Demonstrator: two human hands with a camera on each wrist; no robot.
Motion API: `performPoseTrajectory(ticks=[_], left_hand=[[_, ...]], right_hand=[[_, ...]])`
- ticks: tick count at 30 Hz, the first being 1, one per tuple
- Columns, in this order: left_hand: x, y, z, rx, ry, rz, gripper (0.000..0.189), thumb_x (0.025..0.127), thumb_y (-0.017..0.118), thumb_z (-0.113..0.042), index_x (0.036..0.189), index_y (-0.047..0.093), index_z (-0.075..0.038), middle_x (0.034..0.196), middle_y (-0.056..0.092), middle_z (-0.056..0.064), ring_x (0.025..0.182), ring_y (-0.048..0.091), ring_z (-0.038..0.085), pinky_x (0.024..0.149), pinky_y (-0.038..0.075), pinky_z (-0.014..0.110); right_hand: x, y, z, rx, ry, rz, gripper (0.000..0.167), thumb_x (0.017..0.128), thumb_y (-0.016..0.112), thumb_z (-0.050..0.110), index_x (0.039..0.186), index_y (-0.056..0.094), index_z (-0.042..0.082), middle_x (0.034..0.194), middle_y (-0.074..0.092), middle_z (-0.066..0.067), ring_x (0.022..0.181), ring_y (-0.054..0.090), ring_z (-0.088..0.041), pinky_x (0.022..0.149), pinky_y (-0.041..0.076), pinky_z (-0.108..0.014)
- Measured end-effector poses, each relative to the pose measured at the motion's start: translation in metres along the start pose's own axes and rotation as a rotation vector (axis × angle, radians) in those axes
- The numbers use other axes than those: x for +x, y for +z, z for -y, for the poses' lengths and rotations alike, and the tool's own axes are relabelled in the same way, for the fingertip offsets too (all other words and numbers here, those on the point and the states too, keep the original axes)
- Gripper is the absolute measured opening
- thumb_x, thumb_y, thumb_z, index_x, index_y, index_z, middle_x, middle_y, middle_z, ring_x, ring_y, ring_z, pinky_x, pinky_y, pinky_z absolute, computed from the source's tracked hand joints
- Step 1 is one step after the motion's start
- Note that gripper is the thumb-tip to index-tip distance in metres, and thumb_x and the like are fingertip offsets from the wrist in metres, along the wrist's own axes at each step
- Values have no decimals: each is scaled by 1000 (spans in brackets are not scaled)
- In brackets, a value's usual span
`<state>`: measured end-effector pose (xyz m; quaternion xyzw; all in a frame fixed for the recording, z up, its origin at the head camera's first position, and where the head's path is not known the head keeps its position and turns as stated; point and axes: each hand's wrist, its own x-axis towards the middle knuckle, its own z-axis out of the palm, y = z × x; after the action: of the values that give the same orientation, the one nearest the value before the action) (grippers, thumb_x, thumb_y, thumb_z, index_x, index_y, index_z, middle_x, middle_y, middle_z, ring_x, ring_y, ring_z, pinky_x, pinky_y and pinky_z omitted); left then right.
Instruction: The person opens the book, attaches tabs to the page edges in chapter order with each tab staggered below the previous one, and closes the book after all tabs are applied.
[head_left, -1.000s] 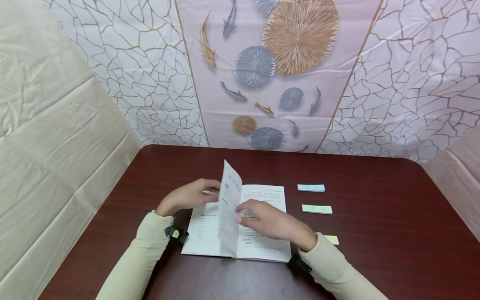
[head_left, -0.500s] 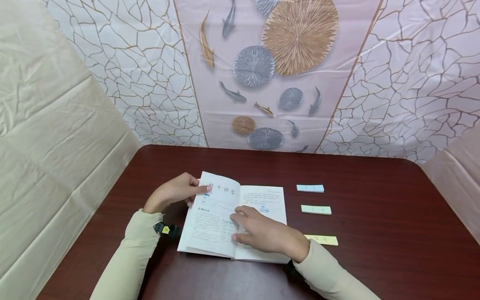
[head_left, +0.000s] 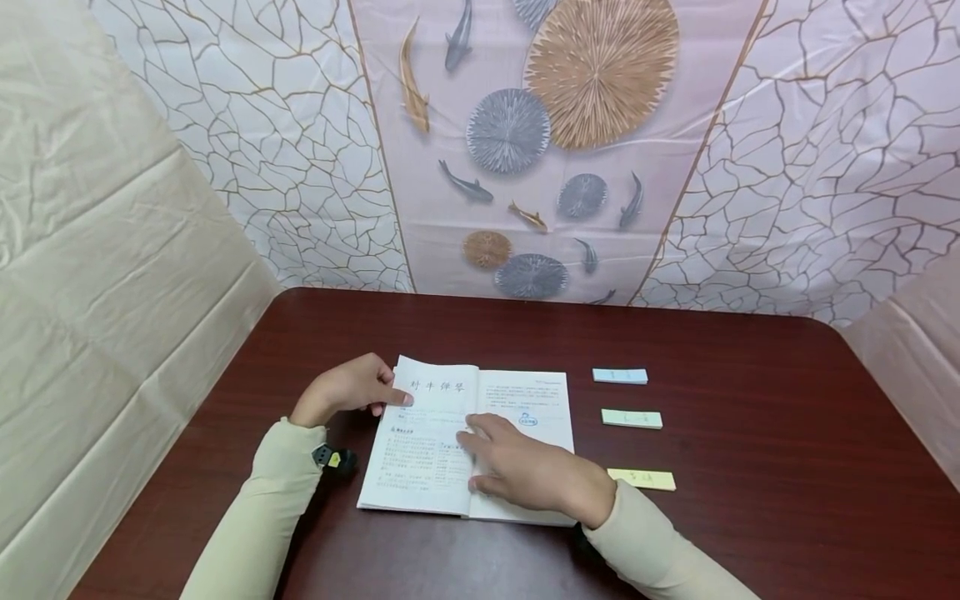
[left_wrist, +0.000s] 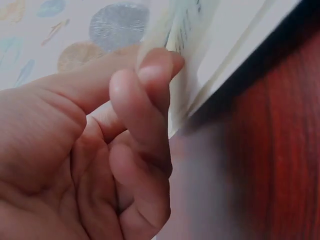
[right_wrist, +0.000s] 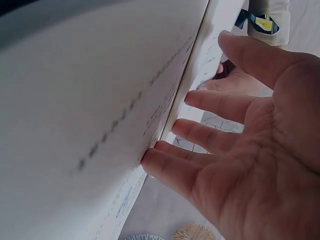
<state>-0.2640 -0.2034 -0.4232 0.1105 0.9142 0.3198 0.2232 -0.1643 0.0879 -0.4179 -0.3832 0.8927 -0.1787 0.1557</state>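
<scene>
An open book [head_left: 420, 458] with white printed pages lies on the dark red table. At the upper part of its left edge, my left hand [head_left: 348, 390] pinches a page, thumb on top and the other fingers curled beneath. Up close in the left wrist view, the page [left_wrist: 177, 95] sits between thumb and index finger. My right hand [head_left: 532, 467] spreads over the right-hand page, relaxed fingers reaching to the fold. In the right wrist view its fingertips [right_wrist: 150, 157] rest along the book's gutter. Part of the right-hand page is hidden under this hand.
Three small paper strips lie in a column right of the book: a blue strip [head_left: 619, 376], a green strip [head_left: 632, 418] and a yellow strip [head_left: 643, 479], close by the right wrist. A patterned cloth [head_left: 525, 167] hangs behind the table [head_left: 750, 433].
A page that stood upright has swung left and down onto the left side. My left hand took hold of its edge and lowered it. The right hand shifted slightly left and down.
</scene>
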Motion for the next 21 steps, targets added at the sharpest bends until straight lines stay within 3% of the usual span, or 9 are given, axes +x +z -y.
performPoseTrajectory(ticks=[5,8,11,13,16,21], left_hand=[[0,1,-2,91,-26,-61,38,91,85,-31,70,61,-11,61,58,2,56,49,14,55,38,28],[-4,-2,-9,172,-48,-155,39,87,88,-36,96,65,-5,85,66,7,71,57,21,65,46,35],[-9,-5,-18,249,-41,-218,67,84,91,-37,130,58,-2,120,64,16,103,63,30,86,54,46],[-13,-4,-26,301,-3,-200,84,81,93,-36,146,51,-2,141,55,21,124,57,37,101,51,54],[-17,3,-38,385,74,-109,102,77,96,-38,158,43,-6,160,38,23,145,40,42,114,42,59],[-23,23,-56,467,121,45,116,75,96,-44,167,32,-12,174,18,18,160,19,39,124,29,57]], right_hand=[[-1,0,1,-72,-2,11,58,106,66,22,156,48,0,165,37,-21,154,35,-35,123,33,-48],[0,-1,1,-106,-11,10,56,106,65,22,155,49,1,164,39,-21,153,37,-36,123,34,-48],[0,-3,-1,-116,-28,9,54,107,64,20,155,50,0,163,41,-21,152,38,-37,123,35,-49],[0,-4,-1,-122,-40,12,52,107,63,19,155,50,1,163,42,-21,151,39,-38,123,35,-50],[-1,-6,-3,-122,-48,17,50,107,62,15,154,51,1,162,44,-21,151,40,-39,122,35,-50],[-2,-8,-4,-103,-51,31,49,107,61,12,154,51,2,162,44,-20,150,41,-41,121,36,-51]])
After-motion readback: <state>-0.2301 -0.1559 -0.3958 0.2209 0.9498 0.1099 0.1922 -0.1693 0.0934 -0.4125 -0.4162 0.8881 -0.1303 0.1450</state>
